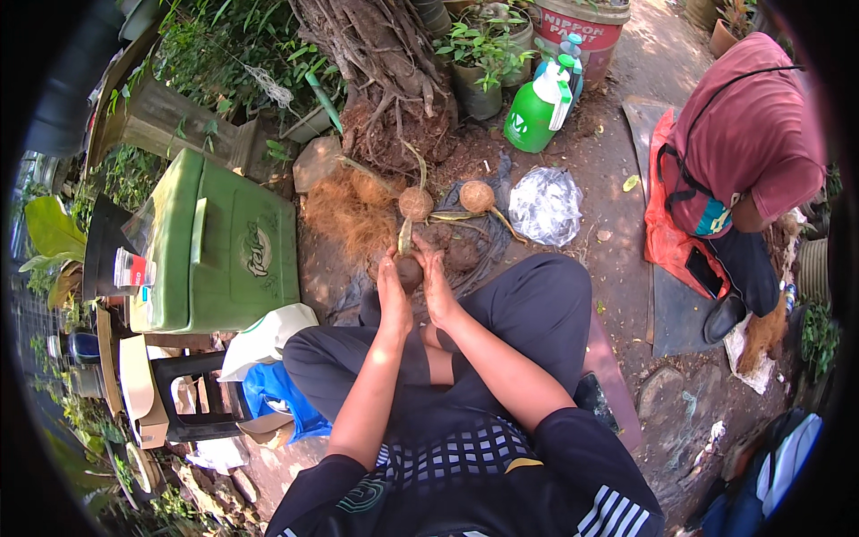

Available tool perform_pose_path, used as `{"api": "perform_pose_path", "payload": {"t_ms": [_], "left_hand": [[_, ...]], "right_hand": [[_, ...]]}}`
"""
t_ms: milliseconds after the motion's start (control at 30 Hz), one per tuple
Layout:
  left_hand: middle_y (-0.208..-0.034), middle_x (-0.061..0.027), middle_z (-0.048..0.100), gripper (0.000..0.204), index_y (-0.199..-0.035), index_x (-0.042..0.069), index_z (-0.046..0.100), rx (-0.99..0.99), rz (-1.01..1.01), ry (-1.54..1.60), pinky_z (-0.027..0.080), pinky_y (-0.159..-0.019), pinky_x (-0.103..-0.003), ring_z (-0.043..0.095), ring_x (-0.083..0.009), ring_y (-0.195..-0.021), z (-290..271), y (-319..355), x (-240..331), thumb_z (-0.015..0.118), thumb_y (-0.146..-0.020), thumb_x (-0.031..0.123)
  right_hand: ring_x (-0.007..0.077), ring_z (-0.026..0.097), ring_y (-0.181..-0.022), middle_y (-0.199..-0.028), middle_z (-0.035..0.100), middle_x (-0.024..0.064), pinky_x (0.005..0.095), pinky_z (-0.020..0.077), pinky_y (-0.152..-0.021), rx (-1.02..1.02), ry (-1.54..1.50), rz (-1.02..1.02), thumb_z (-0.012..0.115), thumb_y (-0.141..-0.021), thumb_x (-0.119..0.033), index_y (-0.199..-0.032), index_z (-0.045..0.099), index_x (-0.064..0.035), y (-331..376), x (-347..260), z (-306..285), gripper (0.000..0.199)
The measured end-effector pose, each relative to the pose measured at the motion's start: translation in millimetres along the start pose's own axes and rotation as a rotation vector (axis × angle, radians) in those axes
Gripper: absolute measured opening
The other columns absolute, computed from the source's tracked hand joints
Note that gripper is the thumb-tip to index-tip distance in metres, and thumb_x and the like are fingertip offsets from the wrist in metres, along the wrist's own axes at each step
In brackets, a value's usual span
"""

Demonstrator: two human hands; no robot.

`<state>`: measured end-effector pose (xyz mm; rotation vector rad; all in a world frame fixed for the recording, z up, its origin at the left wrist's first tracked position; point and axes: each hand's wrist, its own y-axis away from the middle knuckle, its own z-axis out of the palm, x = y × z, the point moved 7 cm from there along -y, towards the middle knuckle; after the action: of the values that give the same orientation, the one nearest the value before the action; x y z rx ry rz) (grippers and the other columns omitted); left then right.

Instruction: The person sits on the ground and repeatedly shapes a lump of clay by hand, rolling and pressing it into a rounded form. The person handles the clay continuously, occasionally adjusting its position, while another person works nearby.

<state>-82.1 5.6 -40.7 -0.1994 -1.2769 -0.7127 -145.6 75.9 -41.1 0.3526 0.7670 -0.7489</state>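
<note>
I sit cross-legged with both palms cupped about a dark brown ball [409, 274] that looks like packed soil. My left hand [390, 288] presses on its left side and my right hand [436, 276] on its right side. A pale green shoot [405, 238] rises from between my fingertips. Just beyond lies a fibre-covered ball [415, 203] with a stem out of its top. Another fibre-covered ball [477, 196] rests to its right, with a long leaf trailing from it. Dark loose soil [458, 254] lies on a black plastic sheet [497, 234] beyond my right hand.
Brown fibre [349, 213] is heaped beyond my left hand. A crumpled clear plastic bag [545, 206] and a green spray bottle [534, 116] are at the far right. On the left stands a green cooler box [219, 246]. A tree trunk [380, 72] rises ahead; another person [747, 134] sits right.
</note>
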Motion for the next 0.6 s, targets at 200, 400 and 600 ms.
{"api": "perform_pose_path", "payload": {"t_ms": [200,400,600], "left_hand": [[-0.11,-0.0073,0.064,0.045,-0.131,0.003,0.048,-0.089,-0.189,-0.212,0.055,-0.078,-0.028,0.066,-0.0148,-0.093,-17,13,14,0.065,-0.096,0.025],[-0.097,-0.0051,0.066,0.031,-0.115,0.001,0.058,-0.196,-0.05,-0.345,0.055,-0.071,-0.028,0.064,-0.0117,-0.082,-17,19,59,0.071,-0.09,0.016],[-0.108,-0.0068,0.063,0.041,-0.116,0.003,0.057,-0.291,-0.045,-0.208,0.059,-0.075,-0.035,0.067,-0.0188,-0.091,-39,-4,94,0.075,-0.089,0.028]], "right_hand": [[0.0362,0.013,-0.15,-0.158,0.027,0.0185,0.0493,0.0046,-0.12,-0.272,0.927,-0.145,0.003,-0.092,-0.076,-0.157,0.014,-0.0061,11,-14,19,0.096],[0.0394,0.025,-0.144,-0.145,0.046,0.0233,0.051,0.0135,-0.117,-0.264,0.873,-0.364,0.011,-0.093,-0.075,-0.154,0.019,-0.0008,18,-24,32,0.096],[0.0258,0.043,-0.13,-0.136,0.053,0.0104,0.0447,0.0289,-0.107,0.229,0.51,-0.266,0.018,-0.096,-0.073,-0.154,0.025,-0.0105,-8,-31,-27,0.085]]}}
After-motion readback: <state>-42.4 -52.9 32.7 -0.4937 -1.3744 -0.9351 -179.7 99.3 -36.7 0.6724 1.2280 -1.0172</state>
